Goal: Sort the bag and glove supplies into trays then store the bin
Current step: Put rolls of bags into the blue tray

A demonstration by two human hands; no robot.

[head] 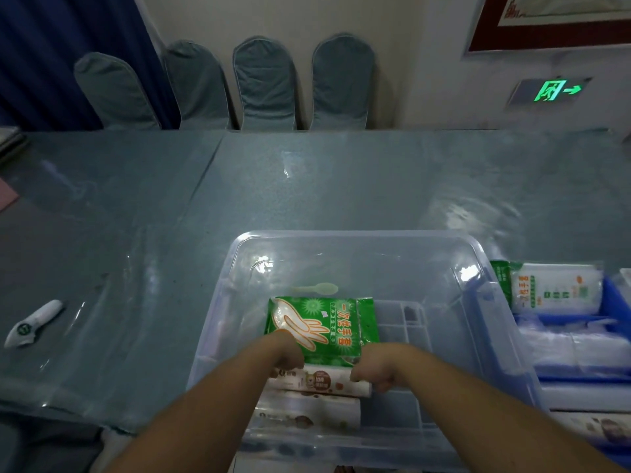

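Low centre, inside the bin (485, 302), the left hand (288, 356) and right hand (372, 372) grip a roll (327, 382); lifting toward the tray (614, 302) seems next.

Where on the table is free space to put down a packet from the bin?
The table is bare between the bin and the chairs, and left of the bin up to the white tool. Right of the bin it is crowded: the blue tray holds packets.
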